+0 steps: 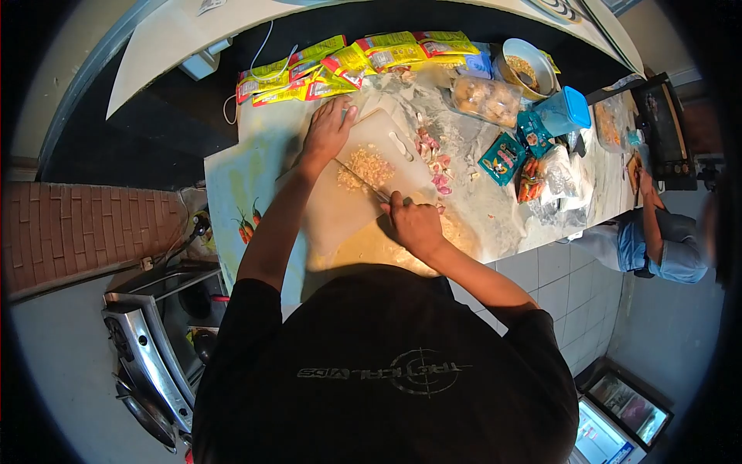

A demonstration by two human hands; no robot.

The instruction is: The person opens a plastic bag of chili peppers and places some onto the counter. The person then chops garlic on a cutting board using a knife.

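Note:
My right hand is wrapped round the handle of a knife, whose blade lies across a heap of chopped garlic. Under the heap is a white cutting board with a handle slot at its far right corner. My left hand is at the board's far left edge, fingers stretched out and nothing seen in it. Its palm is close to the blade's tip; whether they touch I cannot tell. Pinkish peels and cloves are scattered along the board's right side.
Yellow packets line the back. To the right are a clear container, a bowl, a blue tub, a green sachet and bagged chilies. Loose chilies lie left. Another person stands far right.

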